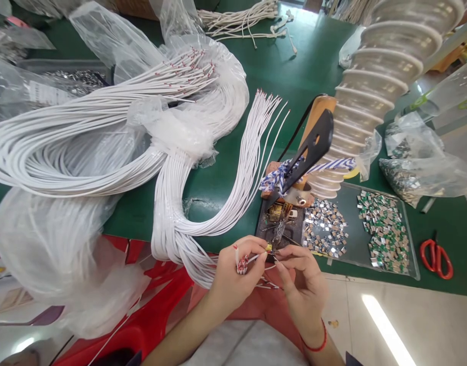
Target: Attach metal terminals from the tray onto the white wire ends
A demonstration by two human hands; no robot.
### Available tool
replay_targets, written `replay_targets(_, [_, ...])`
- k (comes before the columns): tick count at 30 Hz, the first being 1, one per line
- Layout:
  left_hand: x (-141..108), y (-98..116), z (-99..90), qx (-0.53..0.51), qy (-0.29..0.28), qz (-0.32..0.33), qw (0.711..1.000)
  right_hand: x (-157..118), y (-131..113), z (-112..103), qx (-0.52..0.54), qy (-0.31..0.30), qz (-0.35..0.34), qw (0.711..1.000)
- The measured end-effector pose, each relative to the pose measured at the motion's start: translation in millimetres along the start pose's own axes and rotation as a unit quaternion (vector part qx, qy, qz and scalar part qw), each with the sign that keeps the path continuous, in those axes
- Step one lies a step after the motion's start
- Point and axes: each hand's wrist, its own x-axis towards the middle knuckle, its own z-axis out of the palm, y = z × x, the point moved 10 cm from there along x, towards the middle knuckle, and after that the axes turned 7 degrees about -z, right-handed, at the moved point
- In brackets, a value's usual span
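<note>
My left hand (235, 272) is shut around several thin white wires (252, 259) with red-marked ends, which stick out past its fingers. My right hand (304, 287) faces it, and its thumb and forefinger pinch a white wire, though the pinch is small and partly hidden. Both hands sit just below a small dark metal jig (279, 223) with a tiny yellow part near its tip. Long bundles of white cable (222, 188) run from the hands up across the green workbench (305, 61).
A tray (355, 234) of small metal terminals lies right of the jig, and red-handled scissors (436, 259) lie farther right. A ribbed translucent duct (386, 66) rises at top right. Plastic bags (428, 175) lie near it. A red chair (149, 300) stands below the bench edge.
</note>
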Motion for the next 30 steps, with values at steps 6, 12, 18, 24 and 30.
replay_targets(6, [1,-5,4.4,-0.002,-0.028,-0.028,0.999,2,1,-2,0.007,0.002,0.001,1.000])
replay_targets(12, [4,-4,3.6,-0.011,-0.042,-0.050,0.998,12,-1,-1,0.022,0.006,-0.004,1.000])
replay_targets(18, [10,-4,1.9,0.000,-0.028,-0.061,0.998,19,1,2,0.024,0.001,-0.001,1.000])
replay_targets(24, [13,3,-0.3,-0.024,-0.007,-0.040,0.999,23,-1,2,0.030,0.006,-0.001,1.000])
replay_targets(30, [12,5,-1.7,-0.026,-0.019,-0.039,0.999,24,-3,3,0.025,0.000,-0.009,1.000])
